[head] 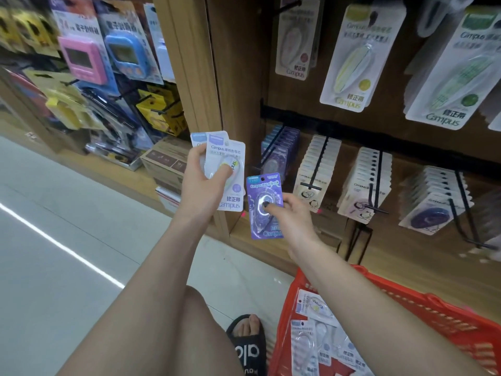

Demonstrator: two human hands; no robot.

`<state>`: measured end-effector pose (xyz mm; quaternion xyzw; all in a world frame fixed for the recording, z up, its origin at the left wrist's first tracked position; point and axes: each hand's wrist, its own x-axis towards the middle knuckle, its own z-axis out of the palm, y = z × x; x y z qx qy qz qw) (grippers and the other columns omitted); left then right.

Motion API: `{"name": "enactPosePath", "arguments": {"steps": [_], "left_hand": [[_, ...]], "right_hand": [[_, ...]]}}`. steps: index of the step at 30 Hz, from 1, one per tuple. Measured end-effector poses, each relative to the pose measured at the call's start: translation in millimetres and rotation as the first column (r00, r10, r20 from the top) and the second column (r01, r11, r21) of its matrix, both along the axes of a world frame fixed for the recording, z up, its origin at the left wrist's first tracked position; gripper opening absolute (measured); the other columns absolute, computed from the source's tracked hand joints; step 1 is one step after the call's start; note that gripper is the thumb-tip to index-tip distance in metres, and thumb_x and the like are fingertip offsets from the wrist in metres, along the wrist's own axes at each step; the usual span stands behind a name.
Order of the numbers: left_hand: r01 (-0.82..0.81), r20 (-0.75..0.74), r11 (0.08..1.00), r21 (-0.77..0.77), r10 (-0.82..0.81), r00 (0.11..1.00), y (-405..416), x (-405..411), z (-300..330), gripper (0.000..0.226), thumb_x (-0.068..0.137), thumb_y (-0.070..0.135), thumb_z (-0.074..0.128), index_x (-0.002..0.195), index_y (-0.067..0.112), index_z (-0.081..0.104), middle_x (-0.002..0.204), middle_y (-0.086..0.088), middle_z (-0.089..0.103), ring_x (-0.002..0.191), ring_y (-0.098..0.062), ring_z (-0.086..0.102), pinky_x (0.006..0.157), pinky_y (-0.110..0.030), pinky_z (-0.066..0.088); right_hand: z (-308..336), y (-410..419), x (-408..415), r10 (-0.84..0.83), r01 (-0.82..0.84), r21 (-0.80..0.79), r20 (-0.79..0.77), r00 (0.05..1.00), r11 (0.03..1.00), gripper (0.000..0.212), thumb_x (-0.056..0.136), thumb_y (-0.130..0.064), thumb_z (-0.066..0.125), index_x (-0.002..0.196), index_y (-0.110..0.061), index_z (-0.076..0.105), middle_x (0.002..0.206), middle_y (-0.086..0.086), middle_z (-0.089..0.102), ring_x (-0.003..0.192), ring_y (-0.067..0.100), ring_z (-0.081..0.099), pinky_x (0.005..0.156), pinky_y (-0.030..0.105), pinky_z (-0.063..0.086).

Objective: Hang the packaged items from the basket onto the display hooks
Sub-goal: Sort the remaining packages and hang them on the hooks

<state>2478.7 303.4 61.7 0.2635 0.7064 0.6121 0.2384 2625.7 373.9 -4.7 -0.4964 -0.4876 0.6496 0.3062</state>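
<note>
My left hand [202, 180] grips a small stack of white Campus correction-tape packs [230, 164], thumb across the front one. My right hand [290, 215] pinches a purple Campus pack [264, 185] upright, just left of a hook row of matching purple packs [279, 147]. The red basket [406, 299] sits on the floor at lower right with several white packs [322, 346] lying inside. Black display hooks [315, 164] stick out of the wooden shelf in front of my hands.
Rows of white packs [363, 185] fill the lower hooks to the right. Larger Campus packs [352, 63] hang above. Timers and other goods [81, 58] hang on the left panel beyond a wooden post [189, 63]. Cardboard boxes [165, 161] stand on the floor. My sandalled foot [248, 340] is beside the basket.
</note>
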Motion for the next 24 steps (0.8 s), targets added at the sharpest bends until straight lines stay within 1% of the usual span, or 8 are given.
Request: {"name": "enactPosePath", "arguments": {"steps": [2,3,5,8,11,17,21,24], "left_hand": [[0.001,0.025,1.000,-0.002,-0.001,1.000,0.4,-0.3,-0.3,0.044,0.096,0.013,0.067,0.135,0.028,0.051,0.123,0.009,0.070,0.097,-0.009,0.074,0.064,-0.027,0.060],[0.004,0.030,1.000,-0.003,-0.004,1.000,1.0,-0.8,-1.3,0.045,0.096,0.013,0.067,0.135,0.028,0.051,0.123,0.008,0.069,0.095,-0.007,0.073,0.064,-0.026,0.059],[0.007,0.031,1.000,-0.003,-0.007,0.999,1.5,-0.2,-1.8,0.048,0.093,0.015,0.069,0.136,0.028,0.052,0.125,0.006,0.068,0.098,-0.008,0.073,0.065,-0.028,0.060],[0.026,0.038,0.999,-0.023,-0.025,0.999,1.1,0.5,-1.4,0.052,0.087,0.025,0.070,0.135,0.033,0.051,0.130,0.006,0.065,0.106,-0.015,0.072,0.074,-0.038,0.064],[0.055,0.043,0.998,-0.042,-0.053,0.998,2.0,0.3,-2.7,0.048,0.096,0.020,0.069,0.138,0.033,0.049,0.128,0.011,0.065,0.104,-0.016,0.073,0.075,-0.041,0.066],[0.041,0.082,0.998,-0.045,-0.037,0.996,4.0,0.3,-3.4,0.047,0.097,0.020,0.068,0.138,0.032,0.049,0.127,0.010,0.068,0.101,-0.014,0.075,0.072,-0.036,0.065],[0.038,0.093,0.998,-0.046,-0.034,0.995,5.8,1.2,-2.9,0.046,0.098,0.020,0.068,0.138,0.032,0.048,0.127,0.009,0.068,0.099,-0.014,0.075,0.073,-0.036,0.065],[0.055,0.085,0.997,-0.046,-0.051,0.995,6.6,2.6,-2.8,0.045,0.097,0.018,0.066,0.136,0.033,0.050,0.123,0.012,0.069,0.100,-0.014,0.075,0.070,-0.034,0.064]], "right_hand": [[-1.6,2.9,-10.0,0.001,-0.001,-0.003,-0.011,1.000,1.000,0.015,0.095,-0.003,0.067,0.108,-0.010,0.065,0.103,0.006,0.078,0.077,0.014,0.073,0.055,0.018,0.053],[-2.2,4.6,-14.5,-0.002,0.002,-0.003,-0.020,1.000,1.000,0.015,0.096,-0.003,0.066,0.107,-0.012,0.065,0.103,0.006,0.078,0.079,0.014,0.074,0.056,0.020,0.055],[-4.4,8.0,-23.1,-0.007,0.007,-0.003,-0.030,1.000,1.000,0.015,0.096,-0.003,0.066,0.105,-0.015,0.064,0.103,0.005,0.078,0.088,0.021,0.076,0.067,0.030,0.060],[-9.9,11.4,-35.1,-0.024,0.024,-0.008,-0.058,0.998,1.000,0.016,0.094,-0.003,0.068,0.101,-0.017,0.065,0.104,0.009,0.079,0.098,0.032,0.076,0.086,0.047,0.061],[-14.2,13.4,-41.2,-0.043,0.041,-0.027,-0.095,0.995,0.999,0.016,0.094,-0.003,0.070,0.101,-0.018,0.066,0.105,0.010,0.079,0.100,0.034,0.076,0.092,0.053,0.061],[-22.5,13.0,-45.7,-0.052,0.050,-0.023,-0.124,0.991,0.998,0.015,0.098,-0.005,0.066,0.105,-0.018,0.066,0.111,0.011,0.077,0.104,0.032,0.075,0.094,0.051,0.060],[-27.8,10.0,-47.9,-0.099,0.096,-0.028,-0.135,0.986,0.995,0.013,0.100,-0.008,0.065,0.104,-0.020,0.064,0.110,0.007,0.077,0.103,0.028,0.075,0.089,0.046,0.060],[-33.5,19.7,-54.4,-0.134,0.131,-0.047,-0.068,0.989,0.990,0.009,0.100,-0.015,0.065,0.098,-0.023,0.063,0.109,0.007,0.076,0.101,0.028,0.074,0.090,0.046,0.059]]}}
